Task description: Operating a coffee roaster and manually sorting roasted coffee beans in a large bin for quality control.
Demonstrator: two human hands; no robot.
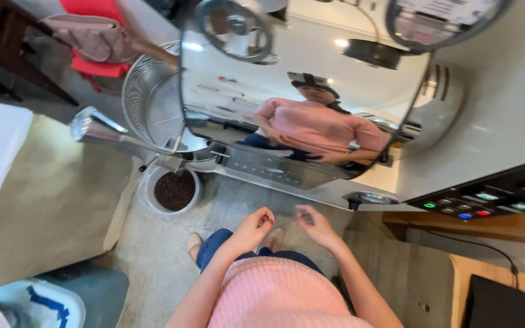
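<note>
Left hand (255, 226) and right hand (315, 223) held close together before the waist, fingers loosely curled, gripping nothing visible, open floor (153, 255) below them, roaster (311, 91) just ahead, bucket (174, 191) of beans at left under the sieve tray (153, 100), its chute (101, 130) lying leftward

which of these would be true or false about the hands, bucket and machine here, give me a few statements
1. Both hands hold nothing. True: left hand and right hand are bare, fingers loosely curled.
2. The bucket holds water. False: it holds dark coffee beans.
3. The bucket sits on the floor below the mesh tray. True.
4. The control panel is dark. False: green, blue and red lights glow.
5. The right hand touches the machine. False: it is apart from it.
</note>
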